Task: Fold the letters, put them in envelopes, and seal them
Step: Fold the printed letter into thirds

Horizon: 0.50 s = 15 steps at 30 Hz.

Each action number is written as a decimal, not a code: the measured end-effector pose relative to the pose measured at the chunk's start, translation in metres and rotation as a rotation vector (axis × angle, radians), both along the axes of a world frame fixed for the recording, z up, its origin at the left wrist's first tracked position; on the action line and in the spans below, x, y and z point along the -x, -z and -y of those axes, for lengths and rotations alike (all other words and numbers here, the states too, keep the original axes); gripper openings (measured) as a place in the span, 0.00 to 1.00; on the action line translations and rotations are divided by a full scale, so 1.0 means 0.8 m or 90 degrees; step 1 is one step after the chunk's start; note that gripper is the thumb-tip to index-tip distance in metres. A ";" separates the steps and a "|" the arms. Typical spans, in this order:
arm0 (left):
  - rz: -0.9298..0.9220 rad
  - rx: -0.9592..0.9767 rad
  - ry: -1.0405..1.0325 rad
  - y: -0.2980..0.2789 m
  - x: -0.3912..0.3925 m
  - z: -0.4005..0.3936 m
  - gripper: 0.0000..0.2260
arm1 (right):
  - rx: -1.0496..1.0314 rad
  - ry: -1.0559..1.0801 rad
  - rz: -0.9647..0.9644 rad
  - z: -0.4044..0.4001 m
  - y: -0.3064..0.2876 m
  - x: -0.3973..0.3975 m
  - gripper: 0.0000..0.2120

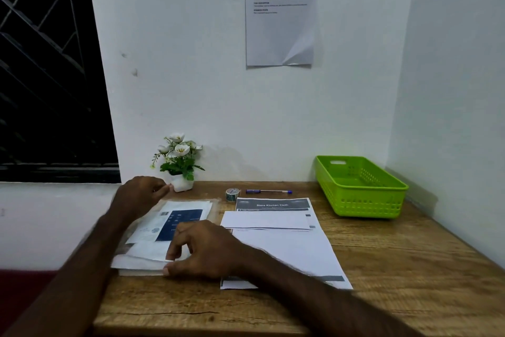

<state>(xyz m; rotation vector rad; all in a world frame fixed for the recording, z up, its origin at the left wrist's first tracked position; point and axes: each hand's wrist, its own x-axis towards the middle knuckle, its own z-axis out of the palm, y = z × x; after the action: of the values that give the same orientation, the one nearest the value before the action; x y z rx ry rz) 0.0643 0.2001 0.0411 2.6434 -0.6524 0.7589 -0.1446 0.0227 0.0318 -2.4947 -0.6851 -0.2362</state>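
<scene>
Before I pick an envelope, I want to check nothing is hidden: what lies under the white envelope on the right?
The white envelope lies across a printed letter headed "Store Kitchen Cloth". The heading shows above it and blank paper below; the text beneath the envelope is covered.

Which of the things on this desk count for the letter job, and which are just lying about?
For the job:
- envelope pack, under both hands
- printed letters
- folded sheet on top of them
- tape roll
- right hand, pinching the pack's near edge
- left hand, at its far corner

Lying about:
- flower pot
- pen
- green basket
- wall notice
</scene>
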 end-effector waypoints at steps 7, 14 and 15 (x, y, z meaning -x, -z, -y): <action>0.016 0.011 0.006 -0.003 0.005 -0.002 0.16 | -0.100 0.004 0.072 0.003 -0.004 0.004 0.10; 0.024 0.037 0.034 -0.003 0.004 -0.001 0.20 | -0.209 0.029 0.135 0.003 -0.006 0.001 0.11; 0.025 0.038 0.033 -0.003 0.004 -0.001 0.20 | -0.231 0.028 0.135 0.003 -0.006 0.002 0.11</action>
<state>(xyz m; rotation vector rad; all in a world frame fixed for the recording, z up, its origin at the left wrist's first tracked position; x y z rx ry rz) 0.0612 0.2012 0.0432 2.5541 -0.6942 0.8040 -0.1460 0.0202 0.0367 -2.1563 -0.6093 -0.5934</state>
